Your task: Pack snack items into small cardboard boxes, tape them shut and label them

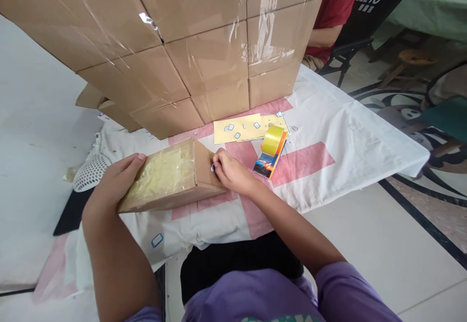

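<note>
Head view: box [173,176] at eight o'clock, above the table [328,181]; resting or lifted, I cannot tell.
Left hand [118,178]: clamped on the box's nine o'clock end, some fingers hidden.
Right hand [231,172]: fingers together, apparently pinching a label [213,168] at its three o'clock end.
Done: tape [164,169] covers its top.
Left: label seemingly not yet flat.
Twelve o'clock: stack [215,64].

We see a matt cardboard box [175,199] topped with glossy, wrinkled tape [166,167], a creased cloth [319,190], a smooth, shiny tape roll [273,140] and, dimly, a seemingly wooden stool [418,58].
</note>
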